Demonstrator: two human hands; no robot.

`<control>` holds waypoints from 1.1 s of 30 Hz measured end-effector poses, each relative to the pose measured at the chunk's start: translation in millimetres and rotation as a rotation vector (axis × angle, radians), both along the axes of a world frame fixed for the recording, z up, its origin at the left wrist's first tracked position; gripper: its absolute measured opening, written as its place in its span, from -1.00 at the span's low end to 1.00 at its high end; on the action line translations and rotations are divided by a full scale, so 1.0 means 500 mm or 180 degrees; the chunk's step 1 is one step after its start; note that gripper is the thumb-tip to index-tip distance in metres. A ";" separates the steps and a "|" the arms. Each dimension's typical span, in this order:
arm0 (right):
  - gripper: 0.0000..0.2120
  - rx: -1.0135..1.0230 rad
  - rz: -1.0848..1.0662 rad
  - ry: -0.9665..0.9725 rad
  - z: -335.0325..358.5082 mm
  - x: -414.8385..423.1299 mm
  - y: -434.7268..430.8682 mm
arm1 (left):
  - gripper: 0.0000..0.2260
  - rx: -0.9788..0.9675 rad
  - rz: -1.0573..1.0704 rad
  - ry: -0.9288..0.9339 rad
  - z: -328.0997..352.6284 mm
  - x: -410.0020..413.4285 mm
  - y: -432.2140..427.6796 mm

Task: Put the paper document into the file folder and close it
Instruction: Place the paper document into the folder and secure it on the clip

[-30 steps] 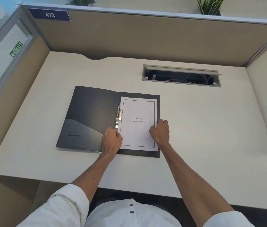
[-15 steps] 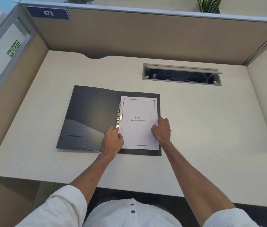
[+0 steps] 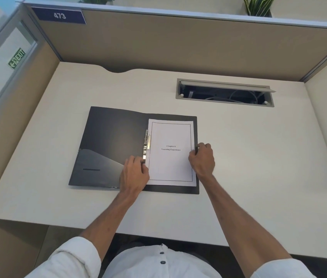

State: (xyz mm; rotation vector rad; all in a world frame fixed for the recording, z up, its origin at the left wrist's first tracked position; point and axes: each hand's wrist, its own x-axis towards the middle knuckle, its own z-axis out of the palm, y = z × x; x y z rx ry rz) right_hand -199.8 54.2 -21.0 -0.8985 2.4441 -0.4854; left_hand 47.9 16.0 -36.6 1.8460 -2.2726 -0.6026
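A black file folder (image 3: 110, 145) lies open flat on the desk. A white paper document (image 3: 170, 153), titled "Chapter 6 Learning Experience", lies on the folder's right half, its left edge against the metal clip (image 3: 146, 144) at the spine. My left hand (image 3: 135, 173) rests at the lower end of the clip, fingers touching the paper's left edge. My right hand (image 3: 202, 160) sits at the right edge of the paper and folder, fingers curled over that edge.
The pale desk (image 3: 258, 157) has an open cable tray (image 3: 224, 93) set into it behind and right of the folder. Beige partition walls (image 3: 158, 43) enclose the desk at the back and both sides.
My right hand has slid slightly right, from resting on the paper to its right edge. The left hand has barely moved. The folder and paper lie as before.
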 end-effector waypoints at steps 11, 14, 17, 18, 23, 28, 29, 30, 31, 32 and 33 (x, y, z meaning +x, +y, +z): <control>-0.48 0.0147 0.2003 0.0609 0.028 -0.002 -0.219 | 0.10 -0.0055 -0.1574 -0.0381 -0.051 0.029 0.019; -0.48 0.0260 0.2188 0.0697 0.021 -0.003 -0.256 | 0.11 -0.0043 -0.1634 -0.0415 -0.056 0.026 0.011; -0.49 0.0335 0.2323 0.0697 0.014 -0.005 -0.281 | 0.12 -0.0013 -0.1745 -0.0372 -0.061 0.025 0.002; -0.49 0.0355 0.2342 0.0688 0.013 -0.005 -0.287 | 0.12 0.0000 -0.1790 -0.0364 -0.062 0.024 -0.001; -0.54 0.0348 0.2288 0.0727 0.006 -0.005 -0.299 | 0.10 0.0043 -0.1905 -0.0328 -0.072 0.021 -0.001; -0.58 0.0352 0.2250 0.0742 -0.001 -0.003 -0.300 | 0.09 0.0126 -0.1837 -0.0309 -0.077 0.019 -0.002; -0.58 0.0346 0.2242 0.0741 -0.001 -0.003 -0.301 | 0.09 0.0151 -0.1828 -0.0314 -0.078 0.019 -0.003; -0.58 0.0340 0.2237 0.0738 -0.002 -0.003 -0.302 | 0.09 0.0172 -0.1823 -0.0318 -0.078 0.019 -0.004; -0.58 0.0331 0.2232 0.0737 -0.002 -0.003 -0.303 | 0.09 0.0184 -0.1817 -0.0321 -0.079 0.020 -0.004; -0.59 0.0322 0.2228 0.0737 -0.003 -0.004 -0.304 | 0.09 0.0190 -0.1807 -0.0324 -0.079 0.021 -0.004; -0.60 0.0319 0.2225 0.0738 -0.004 -0.005 -0.306 | 0.09 0.0195 -0.1793 -0.0328 -0.079 0.023 -0.005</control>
